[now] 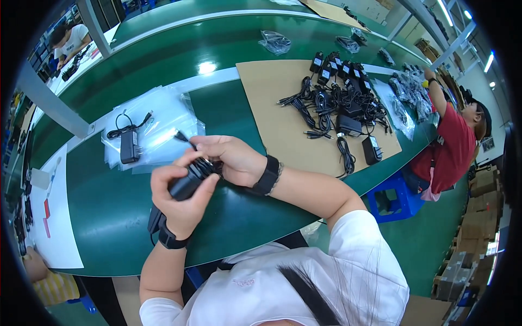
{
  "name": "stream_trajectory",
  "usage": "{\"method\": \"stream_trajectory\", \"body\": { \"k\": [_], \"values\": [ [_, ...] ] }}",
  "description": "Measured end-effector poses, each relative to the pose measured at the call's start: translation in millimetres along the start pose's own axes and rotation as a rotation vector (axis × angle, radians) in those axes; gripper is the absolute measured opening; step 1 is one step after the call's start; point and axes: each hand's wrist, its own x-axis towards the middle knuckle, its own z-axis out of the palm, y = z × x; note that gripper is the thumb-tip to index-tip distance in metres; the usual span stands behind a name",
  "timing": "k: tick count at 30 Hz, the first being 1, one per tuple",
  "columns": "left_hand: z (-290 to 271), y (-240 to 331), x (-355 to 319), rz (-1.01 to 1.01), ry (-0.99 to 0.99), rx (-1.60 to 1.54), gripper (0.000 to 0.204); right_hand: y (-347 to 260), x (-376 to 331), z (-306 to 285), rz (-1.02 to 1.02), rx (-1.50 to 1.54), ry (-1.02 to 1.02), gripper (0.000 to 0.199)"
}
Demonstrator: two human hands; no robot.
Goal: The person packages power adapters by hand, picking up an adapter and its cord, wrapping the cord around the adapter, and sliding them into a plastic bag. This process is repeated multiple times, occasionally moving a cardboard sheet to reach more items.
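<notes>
While the left hand [182, 198] closes its grip around a black power adapter [182, 187] at 7 o'clock, the right hand [231, 158] pinches its coiled cord [204, 165]. One adapter [129, 145] lies on clear bags [157, 122] at 10 o'clock; many unbagged adapters [342, 100] remain at 2 o'clock on the tabletop [109, 201].

Both hands [209, 174] clenched together.

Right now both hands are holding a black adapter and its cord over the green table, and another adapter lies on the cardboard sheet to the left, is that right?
Not quite. The head view shows the adapter on the left lying on a stack of clear bags, not cardboard. The rest holds: left hand and right hand hold the black adapter and cord over the green table.
</notes>
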Motion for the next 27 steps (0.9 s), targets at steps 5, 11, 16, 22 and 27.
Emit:
{"method": "stream_trajectory", "body": {
  "k": [5, 11, 16, 22, 27],
  "values": [
    [-3.4, -7.0, 3.3, -0.383, 0.243, -0.39, 0.041, -1.6, -4.5, 12.3, -0.147, -0.112, 0.029, 0.033],
    [-7.1, -11.0, 14.4, -0.444, 0.396, -0.299, 0.035, 6.2, -4.0, 6.5, -0.312, -0.492, 0.076, 0.029],
    [-6.3, -22.7, 12.4, -0.291, 0.366, -0.155, 0.039, 6.3, -9.6, 5.7, -0.275, -0.232, -0.098, 0.04],
    [7.4, -22.5, 7.4, -0.378, 0.36, -0.461, 0.04, 14.3, -10.1, 10.9, -0.586, -1.126, -0.053, 0.061],
    [-27.9, -50.0, 37.5, -0.399, 0.181, -0.134, 0.04, -15.0, -2.3, 1.0, -0.507, -0.679, 0.299, 0.03]
  ]
}}
